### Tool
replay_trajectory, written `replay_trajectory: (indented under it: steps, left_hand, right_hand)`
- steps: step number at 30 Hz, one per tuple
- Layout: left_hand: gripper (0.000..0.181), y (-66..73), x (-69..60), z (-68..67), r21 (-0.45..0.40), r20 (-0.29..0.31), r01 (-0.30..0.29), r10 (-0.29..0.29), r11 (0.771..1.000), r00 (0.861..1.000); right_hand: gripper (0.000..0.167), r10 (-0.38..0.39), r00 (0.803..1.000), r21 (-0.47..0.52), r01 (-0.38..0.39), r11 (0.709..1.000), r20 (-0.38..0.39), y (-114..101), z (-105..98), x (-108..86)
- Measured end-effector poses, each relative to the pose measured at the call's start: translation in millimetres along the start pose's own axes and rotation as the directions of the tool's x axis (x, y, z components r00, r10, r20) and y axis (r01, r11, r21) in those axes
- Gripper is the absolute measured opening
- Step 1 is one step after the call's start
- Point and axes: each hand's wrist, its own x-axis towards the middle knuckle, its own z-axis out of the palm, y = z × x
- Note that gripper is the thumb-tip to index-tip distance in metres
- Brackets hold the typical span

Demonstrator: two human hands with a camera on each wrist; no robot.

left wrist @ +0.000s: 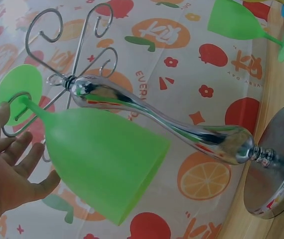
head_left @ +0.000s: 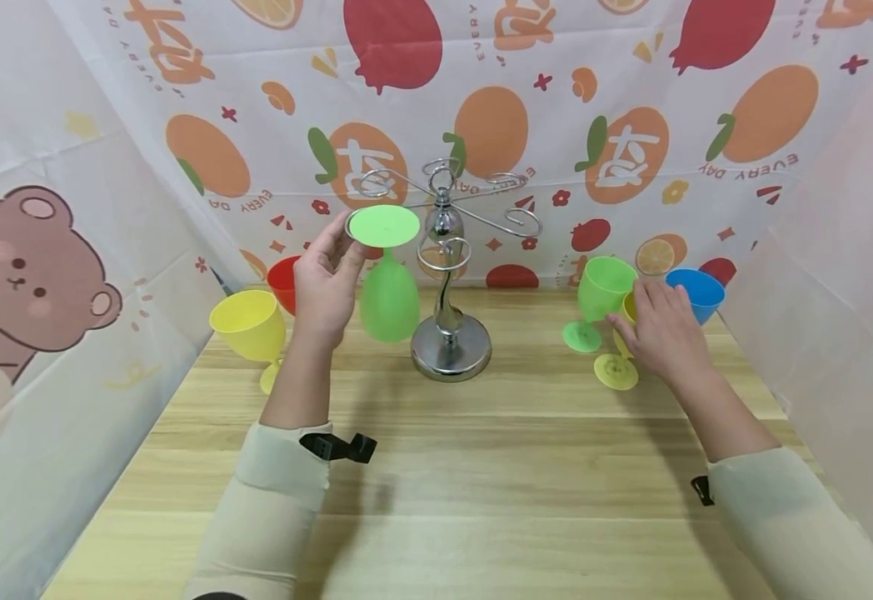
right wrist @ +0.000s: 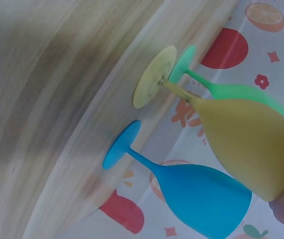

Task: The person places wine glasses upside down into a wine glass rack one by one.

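A chrome goblet rack (head_left: pixel 444 283) with curled wire arms stands on the table. One green goblet (head_left: pixel 389 300) hangs upside down from its left hook, foot (left wrist: pixel 20 89) uppermost. My left hand (head_left: pixel 327 271) is beside that foot, a fingertip at the hook's wire, its fingers loosely extended and not wrapped round the goblet. On the right, my right hand (head_left: pixel 665 325) grips a yellow goblet (right wrist: pixel 246 139) by its bowl near the rim. That goblet is upright; I cannot tell whether its foot touches the table. Another green goblet (head_left: pixel 605 287) and a blue goblet (right wrist: pixel 202 199) stand close by it.
To the left stand a yellow goblet (head_left: pixel 249 325) and a red goblet (head_left: pixel 282 283), partly behind my left hand. The wooden table (head_left: pixel 496 492) meets a fruit-patterned cloth (head_left: pixel 474 75) at the back. Pale cloths hang along both sides.
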Motion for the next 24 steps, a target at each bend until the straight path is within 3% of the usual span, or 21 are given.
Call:
replay_trajectory:
  steps: [4, 14, 24]
  left_hand:
    - [0.054, 1.5, 0.5, -2.2, -0.005, -0.015, 0.02, -0.021, 1.0, 1.0]
    - [0.053, 0.2, 6.2, -6.1, 0.015, 0.002, -0.004, 0.004, 1.0, 1.0]
    - [0.05, -2.8, 7.9, -7.5, 0.004, -0.01, 0.04, -0.04, 0.999, 0.999]
  right_hand:
    - [0.076, -0.004, 1.0, -0.018, 0.004, 1.0, -0.003, -4, -2, 0.7]
    - [0.071, -0.056, 0.997, -0.038, 0.054, 0.998, -0.056, -3, -2, -4.3]
    - [0.069, -0.08, 0.993, -0.027, 0.078, 0.997, -0.09, -4, 2, -12.5]
